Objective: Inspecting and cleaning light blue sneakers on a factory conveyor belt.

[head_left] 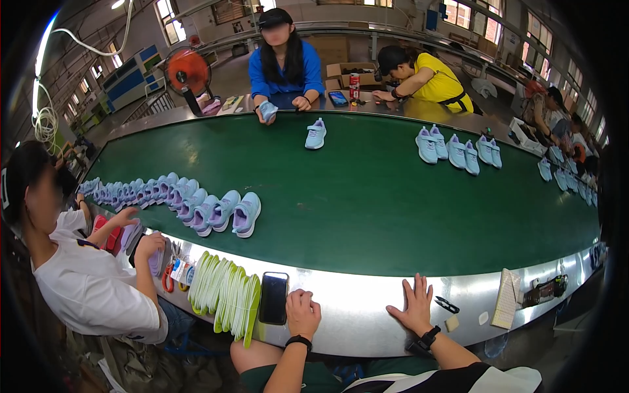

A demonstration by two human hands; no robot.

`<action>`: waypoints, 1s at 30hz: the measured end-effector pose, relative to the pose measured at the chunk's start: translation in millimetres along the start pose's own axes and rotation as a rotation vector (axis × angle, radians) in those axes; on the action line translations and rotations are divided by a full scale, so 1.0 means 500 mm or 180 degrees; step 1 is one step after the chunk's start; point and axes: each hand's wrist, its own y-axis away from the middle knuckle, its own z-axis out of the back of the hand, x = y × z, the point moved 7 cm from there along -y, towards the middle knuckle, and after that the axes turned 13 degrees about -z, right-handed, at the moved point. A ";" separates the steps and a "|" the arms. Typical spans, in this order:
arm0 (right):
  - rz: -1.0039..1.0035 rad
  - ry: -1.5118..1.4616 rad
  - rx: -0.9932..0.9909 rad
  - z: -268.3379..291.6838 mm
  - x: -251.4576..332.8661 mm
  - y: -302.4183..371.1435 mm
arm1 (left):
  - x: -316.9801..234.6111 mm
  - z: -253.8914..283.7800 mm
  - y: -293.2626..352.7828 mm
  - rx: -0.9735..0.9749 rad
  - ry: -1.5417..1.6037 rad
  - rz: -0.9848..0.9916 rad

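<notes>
My left hand (303,314) rests on the metal table edge with its fingers curled in, and nothing shows in it. Right beside it lies a black smartphone (274,299). Flat on the same metal strip, my right hand (414,306) has its fingers spread and holds nothing. Black thread snips (447,304) lie just right of it, near a small beige block (452,323). Left of the phone is a banded stack of white and lime-green insoles (226,295). The nearest light-blue sneaker (247,215) stands on the green conveyor belt (341,209), beyond the phone.
A long row of sneakers (157,190) stretches left. More pairs (449,150) stand at the far right. A person in white (92,281) sits at left by orange scissors (168,278). Across the belt, a person in blue (286,65) holds a light-blue piece (267,110); another wears yellow (436,78).
</notes>
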 end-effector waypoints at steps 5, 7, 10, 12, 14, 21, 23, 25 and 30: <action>0.0033 -0.0070 -0.0003 0.006 0.010 0.000 | 0.005 0.010 0.007 -0.0066 -0.0023 0.0126; 0.0056 -0.0053 0.0019 0.003 0.004 0.007 | -0.003 0.011 0.010 -0.0066 0.0004 0.0044; -0.0035 0.0065 0.0075 0.001 -0.004 0.010 | -0.001 0.000 0.015 0.0010 0.0063 0.0032; -0.0043 0.0164 0.0101 -0.010 -0.003 0.005 | 0.009 0.000 0.017 0.0111 0.0147 0.0076; -0.0180 -0.0123 0.0259 -0.013 0.003 -0.018 | 0.001 0.007 0.008 -0.0011 0.0205 0.0098; 0.2058 -0.1208 0.1123 0.010 0.542 -0.142 | 0.029 0.033 0.002 0.0016 0.0129 0.0168; 0.2350 -0.1194 0.1066 -0.027 0.668 -0.177 | 0.030 0.023 0.000 0.0038 0.0135 0.0179; 0.2516 -0.1051 0.0887 -0.071 0.772 -0.213 | 0.027 0.014 -0.003 0.0018 0.0192 0.0144; 0.2444 -0.0650 0.0451 -0.174 0.958 -0.247 | 0.028 0.011 0.005 0.0170 0.0204 0.0174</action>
